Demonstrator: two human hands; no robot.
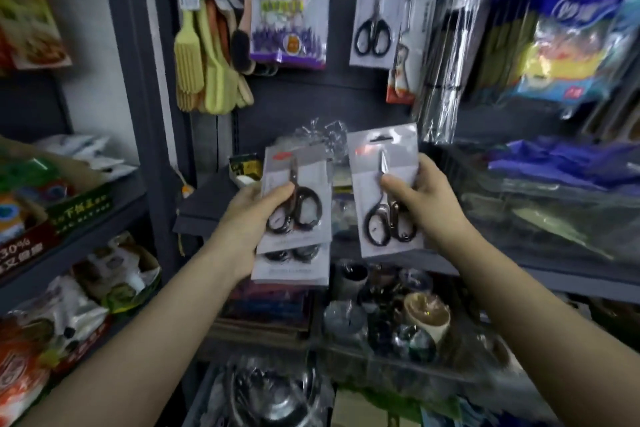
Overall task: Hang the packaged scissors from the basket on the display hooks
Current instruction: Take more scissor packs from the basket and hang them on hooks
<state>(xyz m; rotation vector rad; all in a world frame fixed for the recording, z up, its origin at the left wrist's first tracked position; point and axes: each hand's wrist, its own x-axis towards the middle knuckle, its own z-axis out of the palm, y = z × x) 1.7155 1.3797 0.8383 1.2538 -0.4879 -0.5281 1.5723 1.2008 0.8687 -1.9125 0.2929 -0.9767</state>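
Note:
My left hand (254, 218) grips a small stack of carded scissors packs (298, 246), black-handled scissors on grey cards, held at chest height. My right hand (420, 199) pinches a single scissors pack (386, 163) by its middle, upright, its hang slot at the top. Above, one scissors pack (374, 14) hangs on the dark display panel, its hook hidden behind the card. The basket is not in view.
Yellow silicone brushes (204, 59) and a purple packet (289, 7) hang to the upper left. Wrapped chopsticks and blue cloth packs (568, 31) hang at the right. Shelves with cups (426, 315), boxes and snack bags surround both arms.

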